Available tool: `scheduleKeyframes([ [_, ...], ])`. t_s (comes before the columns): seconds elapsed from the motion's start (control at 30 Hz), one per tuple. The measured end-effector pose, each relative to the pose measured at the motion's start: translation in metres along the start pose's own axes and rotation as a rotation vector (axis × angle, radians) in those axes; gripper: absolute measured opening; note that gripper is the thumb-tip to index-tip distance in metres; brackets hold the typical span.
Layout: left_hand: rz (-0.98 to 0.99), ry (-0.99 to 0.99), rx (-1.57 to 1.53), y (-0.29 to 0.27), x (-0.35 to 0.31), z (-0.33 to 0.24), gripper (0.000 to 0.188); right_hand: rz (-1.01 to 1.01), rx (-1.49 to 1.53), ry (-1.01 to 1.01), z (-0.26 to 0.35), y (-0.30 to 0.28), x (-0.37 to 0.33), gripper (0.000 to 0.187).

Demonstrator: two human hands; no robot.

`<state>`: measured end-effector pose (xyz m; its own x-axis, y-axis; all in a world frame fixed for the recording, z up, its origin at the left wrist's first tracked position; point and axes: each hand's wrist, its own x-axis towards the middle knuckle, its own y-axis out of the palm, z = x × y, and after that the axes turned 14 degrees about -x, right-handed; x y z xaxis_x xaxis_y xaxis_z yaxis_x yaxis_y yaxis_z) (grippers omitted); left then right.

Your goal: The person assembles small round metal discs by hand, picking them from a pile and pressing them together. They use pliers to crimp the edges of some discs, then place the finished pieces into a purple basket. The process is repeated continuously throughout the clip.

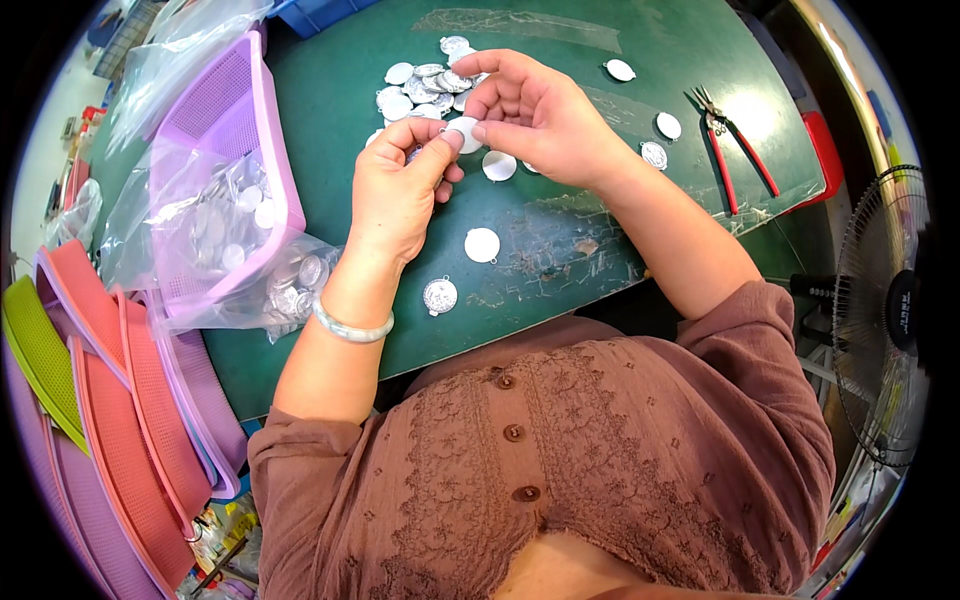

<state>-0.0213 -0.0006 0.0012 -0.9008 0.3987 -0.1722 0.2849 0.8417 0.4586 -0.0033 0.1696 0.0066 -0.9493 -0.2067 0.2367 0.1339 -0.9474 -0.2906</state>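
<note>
A round silver medallion (465, 134) is pinched between the thumb and forefinger of my left hand (395, 180), its blank face up. My right hand (545, 120) meets it from the other side, thumb at its edge and fingers curled; the fingers behind are partly hidden. Just beyond both hands lies a heap of similar silver medallions (425, 85), some plain, some with a raised pattern. Near my right hand's palm lies a plain medallion (499, 166). Closer to me are another plain one (482, 245) and a patterned one (440, 296), each with small loops at the rim.
On the left, a purple basket (285, 150) holds a clear bag (215, 215) of medallions. Red-handled pliers (735, 155) lie at the right of the green table (350, 35), near several loose medallions. Stacked baskets (120, 420) stand at lower left, a fan (885, 310) at right.
</note>
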Motion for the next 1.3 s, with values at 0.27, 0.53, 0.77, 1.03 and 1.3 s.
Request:
scheduleKeyframes([
  [0.27, 0.039, -0.176, -0.301, 0.001, 0.001, -0.003, 0.023, -0.076, -0.421, -0.282, 0.006, 0.003, -0.002, 0.046],
  [0.53, 0.081, -0.167, -0.265, -0.003, 0.002, -0.007, 0.034, -0.022, -0.508, -0.172, 0.002, -0.021, 0.003, 0.040],
  [0.77, 0.054, -0.173, -0.349, -0.009, 0.005, -0.005, 0.037, 0.236, -0.853, -0.025, 0.009, -0.018, -0.004, 0.055],
  [1.03, -0.001, -0.167, -0.314, -0.008, 0.005, -0.006, 0.034, 0.226, -1.031, -0.025, 0.011, -0.008, -0.006, 0.055],
  [1.3, -0.024, -0.167, -0.215, -0.007, 0.003, -0.006, 0.024, 0.187, -1.003, -0.091, 0.011, -0.009, -0.007, 0.047],
])
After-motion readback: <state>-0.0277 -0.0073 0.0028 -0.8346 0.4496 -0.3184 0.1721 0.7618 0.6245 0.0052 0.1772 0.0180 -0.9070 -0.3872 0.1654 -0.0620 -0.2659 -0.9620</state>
